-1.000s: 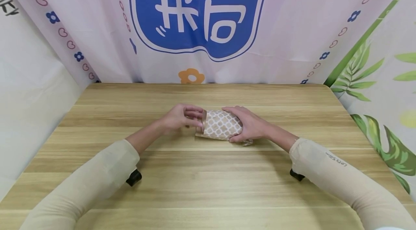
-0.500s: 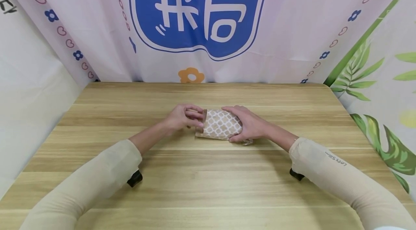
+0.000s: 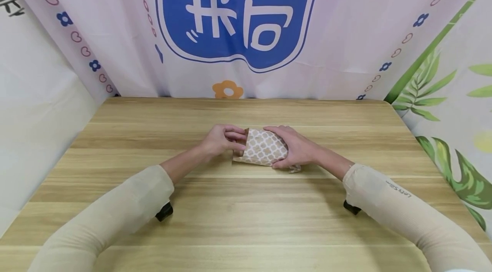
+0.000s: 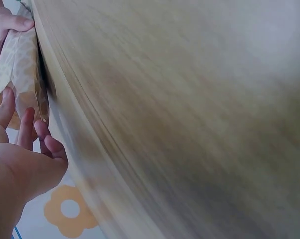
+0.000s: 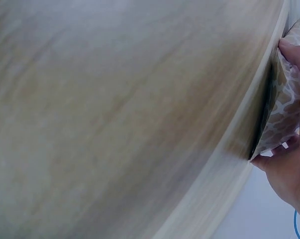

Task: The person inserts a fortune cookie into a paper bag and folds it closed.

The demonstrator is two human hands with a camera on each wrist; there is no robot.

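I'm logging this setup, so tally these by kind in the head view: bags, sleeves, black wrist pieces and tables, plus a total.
Bags: 1, the patterned bag
Sleeves: 2, left sleeve and right sleeve
Black wrist pieces: 2, left piece and right piece
Tables: 1, the wooden table
Total: 6

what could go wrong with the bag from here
The left hand has its fingertips at the open end of the bag, so that edge might tear or crease if they push in. The right hand grips the other end, so a hard squeeze could crumple it.
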